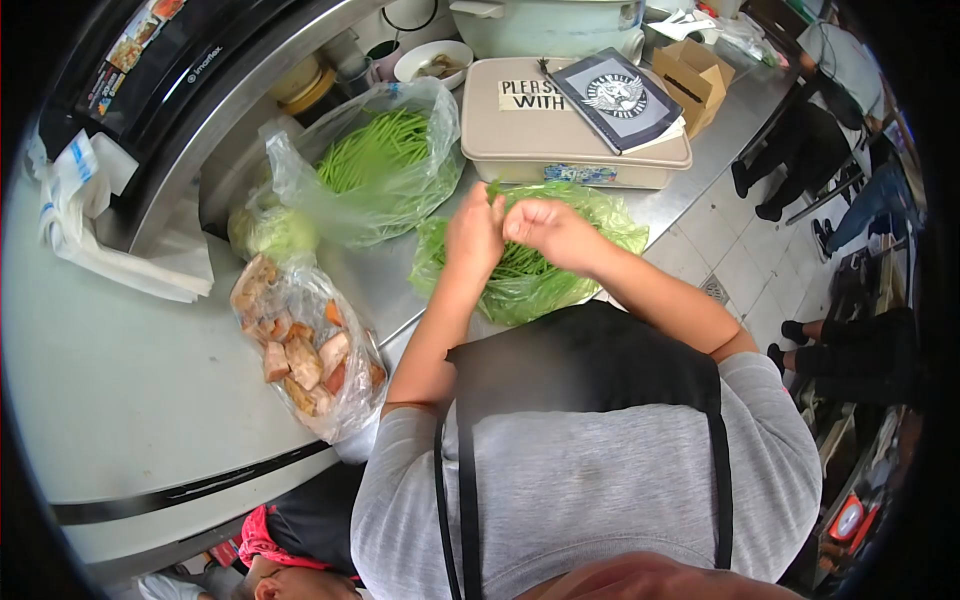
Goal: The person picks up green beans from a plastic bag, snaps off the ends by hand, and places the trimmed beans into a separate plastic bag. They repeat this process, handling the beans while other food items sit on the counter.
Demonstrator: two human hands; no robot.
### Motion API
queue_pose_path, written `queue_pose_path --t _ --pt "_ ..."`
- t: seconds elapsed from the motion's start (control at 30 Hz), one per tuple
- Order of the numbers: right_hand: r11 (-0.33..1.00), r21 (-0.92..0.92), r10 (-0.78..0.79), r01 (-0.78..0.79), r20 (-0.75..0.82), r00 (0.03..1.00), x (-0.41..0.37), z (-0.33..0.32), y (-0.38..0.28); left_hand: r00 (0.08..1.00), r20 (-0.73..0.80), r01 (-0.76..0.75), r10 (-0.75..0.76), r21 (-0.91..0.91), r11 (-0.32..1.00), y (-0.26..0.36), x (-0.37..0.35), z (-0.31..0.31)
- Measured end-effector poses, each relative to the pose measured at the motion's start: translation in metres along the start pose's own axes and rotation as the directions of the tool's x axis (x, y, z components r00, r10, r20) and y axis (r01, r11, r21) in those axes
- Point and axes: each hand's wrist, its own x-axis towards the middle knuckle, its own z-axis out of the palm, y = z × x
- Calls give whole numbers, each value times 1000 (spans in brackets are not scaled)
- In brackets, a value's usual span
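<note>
2 hnds — o/ 1 grn bag

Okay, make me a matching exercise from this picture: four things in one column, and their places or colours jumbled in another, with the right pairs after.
Column one
1. Notebook
2. Bundle of long green beans
3. Green plastic bag
4. Cardboard box

Column two
A. Beneath the left hand and right hand
B. Plain brown
C. On the lid of the beige container
D. Inside a clear plastic bag

Right pairs
1 and C
2 and D
3 and A
4 and B
</note>
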Motion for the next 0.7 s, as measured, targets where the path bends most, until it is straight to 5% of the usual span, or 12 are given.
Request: queue_pose_path --t 0.03,0.17,0.2,0.33,0.43,0.63,0.7 --pt "993 90 71 -76 60 996 -4 4 0 1000 1 3 -3 68 998 -1 1 -2" --pt "848 -495 -341 191 -231 911 5 0 0 999 38 -37 28 256 966 -2 -2 0" --pt "881 -468 -237 77 -295 925 7 -3 -1 997 56 -62 47 284 957 -3 -3 1" --pt "631 -711 -525 310 -97 846 16 -11 0 995 57 -102 87 350 931 -1 -7 2" --pt "886 -398 -334 238 -193 923 18 -6 7 993 82 -111 85 386 916 -4 -7 -1" --pt "922 -371 -175 112 -141 974 22 -10 15 991 124 -86 42 379 921 -13 -12 -1" --pt "982 -186 -76 40 -188 979 26 -14 26 987 157 -40 -27 406 913 -18 -10 -7"
